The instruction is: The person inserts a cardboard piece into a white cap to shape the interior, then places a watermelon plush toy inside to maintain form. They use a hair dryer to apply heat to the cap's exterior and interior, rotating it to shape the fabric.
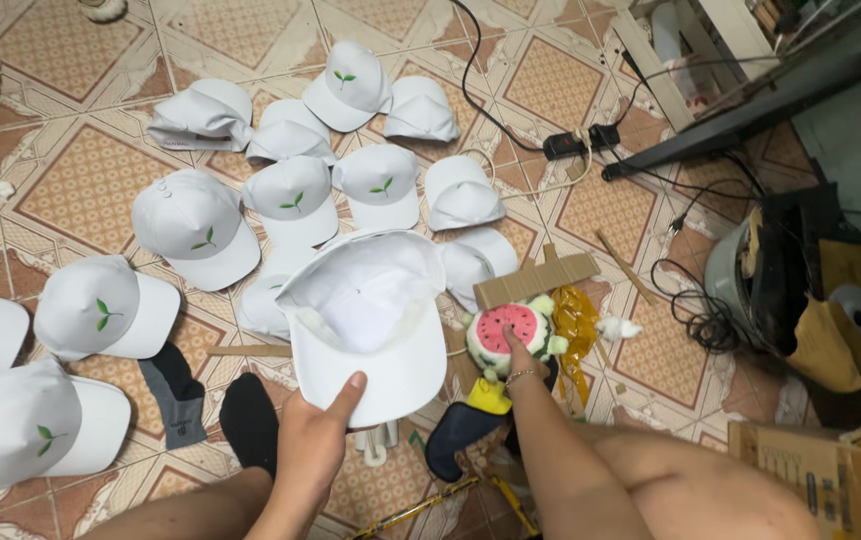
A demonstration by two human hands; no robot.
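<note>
Holding white cap [368, 318] upside-down, brim toward left hand [315, 440]

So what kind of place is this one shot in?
Probably a home floor used as a small workspace: patterned floor tiles, white caps spread about, a power strip with loose cables, and a cardboard box. The left hand holds one cap.

Caps [290, 200] spread on floor [80, 190] behind & left of held cap [370, 320], plush toy [510, 335] just right of it w/ cardboard strip [535, 280] behind, power strip [580, 140] farther back-right, box [815, 480] at near right.
</note>
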